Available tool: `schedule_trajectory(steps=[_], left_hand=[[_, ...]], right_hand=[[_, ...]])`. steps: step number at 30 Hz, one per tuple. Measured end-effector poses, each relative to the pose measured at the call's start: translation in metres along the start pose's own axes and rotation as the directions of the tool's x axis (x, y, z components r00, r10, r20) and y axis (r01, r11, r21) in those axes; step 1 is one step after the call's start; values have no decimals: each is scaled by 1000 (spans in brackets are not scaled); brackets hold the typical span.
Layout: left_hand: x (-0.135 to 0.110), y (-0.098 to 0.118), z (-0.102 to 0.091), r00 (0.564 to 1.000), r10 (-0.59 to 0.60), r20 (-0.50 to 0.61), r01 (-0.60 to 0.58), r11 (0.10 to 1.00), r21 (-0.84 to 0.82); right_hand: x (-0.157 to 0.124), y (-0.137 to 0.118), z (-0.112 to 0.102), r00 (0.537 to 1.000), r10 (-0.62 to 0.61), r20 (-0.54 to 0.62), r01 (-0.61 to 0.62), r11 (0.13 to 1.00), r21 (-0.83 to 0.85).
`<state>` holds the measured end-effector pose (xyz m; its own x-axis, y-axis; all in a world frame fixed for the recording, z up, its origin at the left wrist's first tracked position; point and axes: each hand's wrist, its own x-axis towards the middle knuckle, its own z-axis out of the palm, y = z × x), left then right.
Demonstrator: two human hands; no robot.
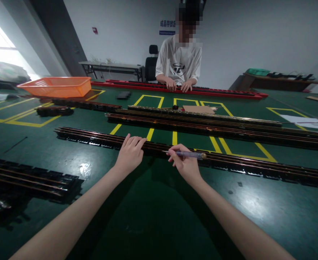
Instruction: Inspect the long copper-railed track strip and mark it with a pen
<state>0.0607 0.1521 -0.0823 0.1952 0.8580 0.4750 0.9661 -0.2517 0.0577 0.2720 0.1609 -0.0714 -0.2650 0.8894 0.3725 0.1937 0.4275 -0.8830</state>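
In the head view, a long black rail strip (237, 161) with copper-coloured bars along its top lies across the green table before me. My left hand (131, 153) rests on it with fingers stretched out over the bars. To the right, my right hand (184, 164) grips a small screwdriver (190, 154) with a clear, purplish handle. Its thin tip points left, low over the strip; whether it touches cannot be made out. Part of the strip is hidden under my hands.
More long black strips (215, 128) lie just beyond, and others (31, 178) sit at the near left. An orange basket (57, 87) stands at the far left. Across the table, a person (179, 61) has both hands on a red strip (245, 94). Yellow tape (175, 138) marks the tabletop.
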Motion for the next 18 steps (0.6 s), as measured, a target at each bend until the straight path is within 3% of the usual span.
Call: schedule_trajectory(steps=[18], left_hand=[[0, 2, -2, 1000, -6, -10, 6, 999, -33]], right_hand=[[-1, -3, 0, 995, -10, -100, 16, 998, 63]])
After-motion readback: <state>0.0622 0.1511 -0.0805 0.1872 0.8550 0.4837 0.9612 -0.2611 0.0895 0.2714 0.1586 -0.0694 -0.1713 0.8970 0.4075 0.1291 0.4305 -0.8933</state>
